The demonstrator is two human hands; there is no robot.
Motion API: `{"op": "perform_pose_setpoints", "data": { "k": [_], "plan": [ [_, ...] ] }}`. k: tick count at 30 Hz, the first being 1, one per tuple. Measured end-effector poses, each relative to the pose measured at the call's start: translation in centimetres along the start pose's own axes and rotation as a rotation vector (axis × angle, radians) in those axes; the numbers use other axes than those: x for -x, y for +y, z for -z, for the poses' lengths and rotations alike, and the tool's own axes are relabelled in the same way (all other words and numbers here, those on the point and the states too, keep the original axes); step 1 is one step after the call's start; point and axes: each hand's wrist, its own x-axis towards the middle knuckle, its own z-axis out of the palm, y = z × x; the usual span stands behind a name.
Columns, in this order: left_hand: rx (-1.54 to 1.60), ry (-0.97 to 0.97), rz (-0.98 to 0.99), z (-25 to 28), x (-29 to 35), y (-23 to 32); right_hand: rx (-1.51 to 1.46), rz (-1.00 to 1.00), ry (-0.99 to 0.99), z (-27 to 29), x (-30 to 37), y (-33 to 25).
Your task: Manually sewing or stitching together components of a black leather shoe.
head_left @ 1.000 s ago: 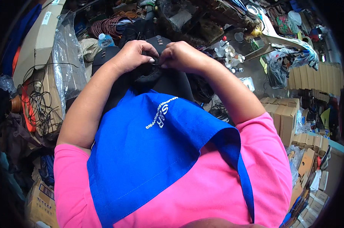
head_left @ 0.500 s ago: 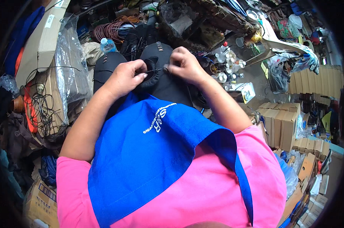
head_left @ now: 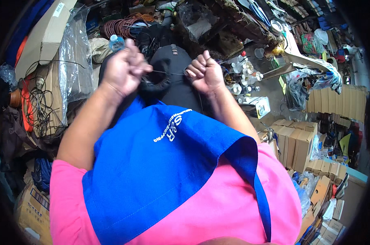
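Observation:
A dark thread [head_left: 162, 72] stretches nearly level between my two hands, above my lap. My left hand [head_left: 125, 69] is closed in a loose fist with the thread's left end at its fingers. My right hand [head_left: 207, 74] is curled too, gripping the other end, with its thumb up. Beneath the thread a black rounded piece with a gathered edge and a dark opening [head_left: 157, 85] rests on my black-trousered lap [head_left: 181, 96]; what kind of thing it is, I cannot tell. The thread crosses over this opening.
A blue-capped bottle [head_left: 116, 43] stands beyond my left hand. Small white-capped bottles [head_left: 248, 73] crowd the floor on the right. Cardboard boxes [head_left: 295, 143] are stacked to the right, with plastic-wrapped cardboard [head_left: 76, 65] and tangled black cord [head_left: 46, 114] at the left.
My hands have drawn apart, the left moving up and left, the right moving outward. The thread between them is now longer and taut; the fingers have curled into fists.

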Motion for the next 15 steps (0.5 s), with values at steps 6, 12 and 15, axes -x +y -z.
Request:
{"op": "perform_pose_setpoints", "data": {
  "k": [6,12,15],
  "plan": [
    [-0.224,0.2,0.093,2.2,0.0,2.0,0.131,-0.021,0.068,4.0,0.9,-2.0],
    [-1.663,0.108,0.024,4.2,5.7,10.2,1.65,-0.15,0.217,7.8,5.2,-7.7],
    [-1.634,0.298,-0.371,5.1,6.9,11.0,1.505,-0.078,0.36,5.1,5.5,-8.9]
  ]
}}
